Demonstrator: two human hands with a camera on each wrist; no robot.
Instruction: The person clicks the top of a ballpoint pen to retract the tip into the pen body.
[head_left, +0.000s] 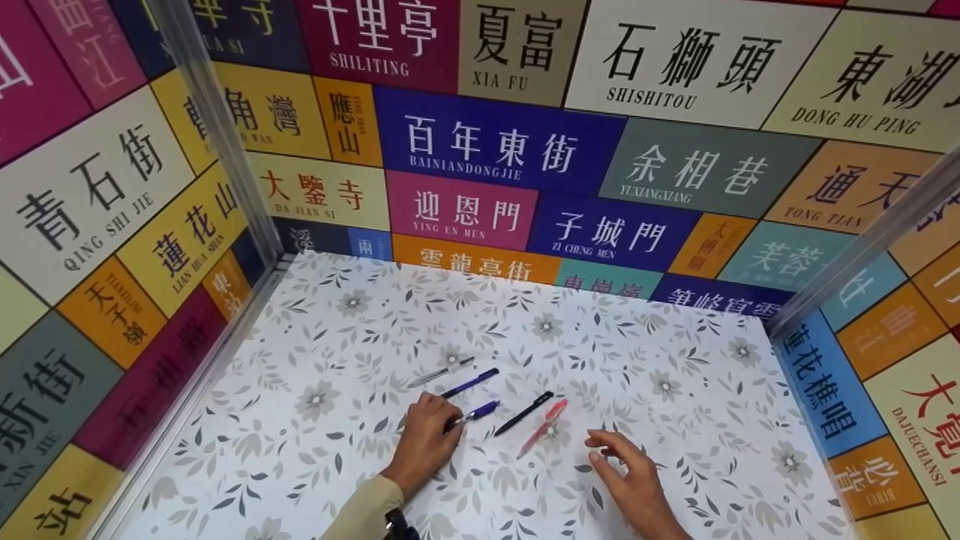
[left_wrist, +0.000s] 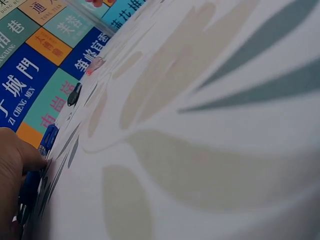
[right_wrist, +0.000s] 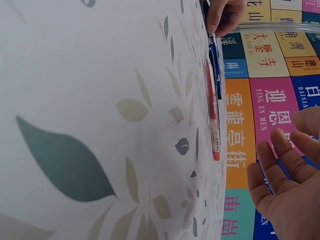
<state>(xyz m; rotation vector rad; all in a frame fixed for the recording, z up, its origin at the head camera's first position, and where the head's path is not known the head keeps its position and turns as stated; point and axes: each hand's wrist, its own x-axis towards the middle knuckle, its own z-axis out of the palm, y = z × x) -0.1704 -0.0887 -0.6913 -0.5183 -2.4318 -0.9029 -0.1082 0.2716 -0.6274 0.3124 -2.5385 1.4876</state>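
Observation:
Several pens lie on the flower-patterned table, side by side and slanted. My left hand (head_left: 426,442) rests at the near end of a blue-purple pen (head_left: 481,411), pinching it between thumb and fingers. Just beyond the hand lie a dark blue pen (head_left: 471,382), partly hidden by the fingers, and a slim grey pen (head_left: 441,372). To the right of the pinched pen are a black pen (head_left: 525,413) and a clear pen with a pinkish-red end (head_left: 543,427). My right hand (head_left: 628,480), fingers loosely bent, holds nothing and hovers right of the red pen.
The white tabletop (head_left: 337,465) carries grey leaves and flowers. Panels with colourful place-name signs (head_left: 487,142) enclose it at the back and both sides. Clear strips (head_left: 225,127) run along the corners. A dark wristband (head_left: 399,525) sits on the left wrist.

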